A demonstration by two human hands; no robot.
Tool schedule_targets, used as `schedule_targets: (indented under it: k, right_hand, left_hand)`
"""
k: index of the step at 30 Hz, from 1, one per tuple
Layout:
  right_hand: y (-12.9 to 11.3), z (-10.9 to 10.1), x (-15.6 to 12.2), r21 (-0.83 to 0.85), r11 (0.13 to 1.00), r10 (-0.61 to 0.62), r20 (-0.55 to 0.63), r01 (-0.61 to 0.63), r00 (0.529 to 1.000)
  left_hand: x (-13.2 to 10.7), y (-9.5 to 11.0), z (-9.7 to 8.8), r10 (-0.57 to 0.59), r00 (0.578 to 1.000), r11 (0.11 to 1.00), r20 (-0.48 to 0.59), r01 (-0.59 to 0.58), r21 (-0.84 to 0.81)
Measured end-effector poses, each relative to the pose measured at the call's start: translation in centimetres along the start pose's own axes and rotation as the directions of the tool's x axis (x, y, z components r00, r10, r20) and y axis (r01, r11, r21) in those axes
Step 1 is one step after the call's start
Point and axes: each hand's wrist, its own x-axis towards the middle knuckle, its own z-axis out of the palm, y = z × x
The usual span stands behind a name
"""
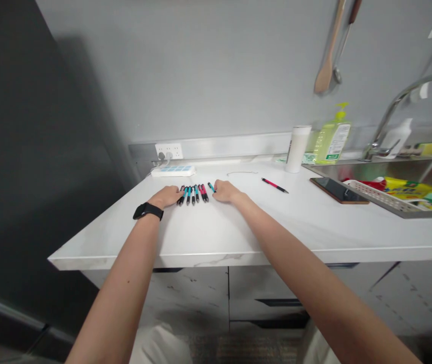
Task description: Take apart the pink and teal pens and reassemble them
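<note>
Several pens [193,194] with blue, pink, dark and white barrels lie side by side in a row on the white countertop [208,230]. At the row's left end, my left hand [169,195] is closed with its fingertips against the outermost pen; a black watch sits on that wrist. Just right of the row, my right hand [225,191] pinches a blue pen [211,187], mostly covered by the fingers. Farther right, a pink and black pen [274,185] lies alone at a slant.
A power strip [173,171] lies behind the row, below a wall socket [169,151]. To the right are a white cylinder [298,149], a green pump bottle [333,136], a phone [338,190] and a sink [409,214] with packets. A thin string [242,172] lies near the back.
</note>
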Motion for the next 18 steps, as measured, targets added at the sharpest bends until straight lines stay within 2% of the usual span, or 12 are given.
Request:
schedule_targets:
  k: [9, 13, 16, 18]
  right_hand:
    - [-1.3, 0.0, -0.8, 0.045, 0.999, -0.026, -0.012, 0.026, 1.0]
    - [-1.4, -0.8, -0.8, 0.086, 0.996, 0.011, -0.014, -0.01, 1.0]
    - [-0.1, -2.2, -1.0, 0.053, 0.996, 0.082, -0.104, -0.077, 0.991]
    - [1.5, -3.2, -1.2, -0.017, 0.98, 0.188, -0.223, -0.196, 0.957]
  left_hand:
    - [-0.2, 0.2, -0.1, 0.005, 1.0, 1.0, -0.001, -0.005, 0.002]
    - [-0.2, 0.2, -0.1, 0.001, 1.0, 1.0, 0.0, -0.001, -0.005]
    - [-0.1, 0.1, 0.0, 0.001, 1.0, 1.0, -0.003, -0.001, -0.017]
    - [0.1, 0.0, 0.1, 0.002, 1.0, 1.0, -0.005, -0.002, -0.014]
